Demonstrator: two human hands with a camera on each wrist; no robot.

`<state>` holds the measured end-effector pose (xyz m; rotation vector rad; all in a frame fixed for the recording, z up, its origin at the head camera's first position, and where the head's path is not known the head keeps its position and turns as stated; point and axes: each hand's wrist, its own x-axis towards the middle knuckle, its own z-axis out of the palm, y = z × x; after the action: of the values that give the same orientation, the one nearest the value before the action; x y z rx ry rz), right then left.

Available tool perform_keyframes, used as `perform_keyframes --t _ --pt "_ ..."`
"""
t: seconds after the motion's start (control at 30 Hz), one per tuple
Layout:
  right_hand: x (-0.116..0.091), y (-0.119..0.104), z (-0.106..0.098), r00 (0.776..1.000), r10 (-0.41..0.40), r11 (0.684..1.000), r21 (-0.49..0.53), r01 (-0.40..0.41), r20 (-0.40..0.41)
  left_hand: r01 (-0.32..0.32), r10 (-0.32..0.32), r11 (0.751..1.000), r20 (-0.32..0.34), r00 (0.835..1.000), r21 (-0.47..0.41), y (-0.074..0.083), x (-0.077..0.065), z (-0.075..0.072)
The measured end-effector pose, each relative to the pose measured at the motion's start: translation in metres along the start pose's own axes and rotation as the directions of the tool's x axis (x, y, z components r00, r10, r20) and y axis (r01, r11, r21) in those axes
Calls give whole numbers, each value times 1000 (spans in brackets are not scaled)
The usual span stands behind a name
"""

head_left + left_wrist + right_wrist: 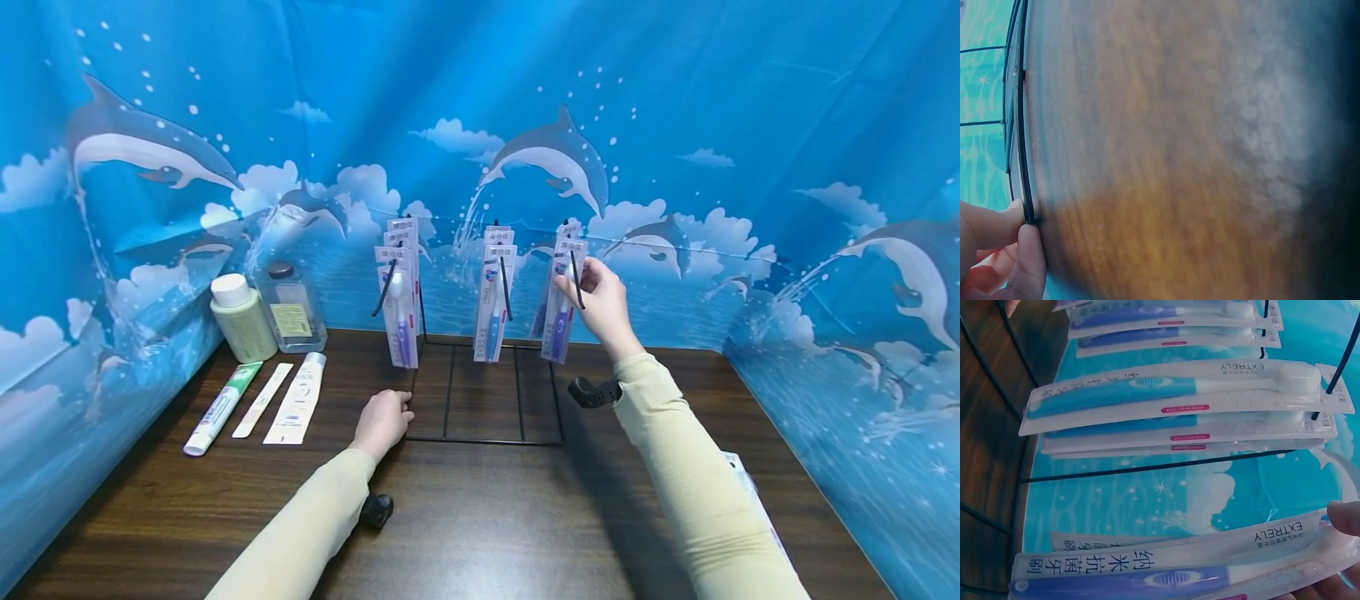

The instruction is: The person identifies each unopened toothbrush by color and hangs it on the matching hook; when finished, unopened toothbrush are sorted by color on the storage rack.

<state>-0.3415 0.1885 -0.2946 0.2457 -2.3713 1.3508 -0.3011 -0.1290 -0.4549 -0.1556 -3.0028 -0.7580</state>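
A black wire rack (483, 441) stands on the brown table, with packaged toothbrushes on its hooks in three groups. At its near left corner is my left hand (382, 423); in the left wrist view, thumb and finger (1032, 253) pinch the end of a black wire. My right hand (602, 304) holds the upper part of a purple packaged toothbrush (1122, 584) on the right hook, with another package behind it. Blue packaged toothbrushes (491, 329) hang from the middle hook. Purple packaged toothbrushes (400, 329) hang on the left one.
At the left lie a green-and-white toothpaste tube (222, 408), a narrow white packet (262, 401) and a flat white tube (297, 404). Behind them stand a green bottle (245, 325) and a clear bottle (292, 304). A blue dolphin curtain (480, 75) encloses the table's back and sides.
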Motion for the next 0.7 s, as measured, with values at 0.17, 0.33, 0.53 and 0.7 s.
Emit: perform_keyframes --t 0.17,0.33,0.53,0.7 --pt "2 -2 -2 1000 29 999 -26 -29 10 0 0 1000 0 1000 5 1 0 -1" --pt "-1 1 -7 999 39 999 -36 -39 6 1 -1 1000 -6 1000 4 2 -1 -1" --pt "-19 6 -26 1000 -6 999 -32 5 -29 9 -9 1000 0 1000 -2 1 -1 0" --pt "-45 15 -50 997 -22 996 -92 16 -70 3 -3 1000 11 1000 -1 3 -1 -1"
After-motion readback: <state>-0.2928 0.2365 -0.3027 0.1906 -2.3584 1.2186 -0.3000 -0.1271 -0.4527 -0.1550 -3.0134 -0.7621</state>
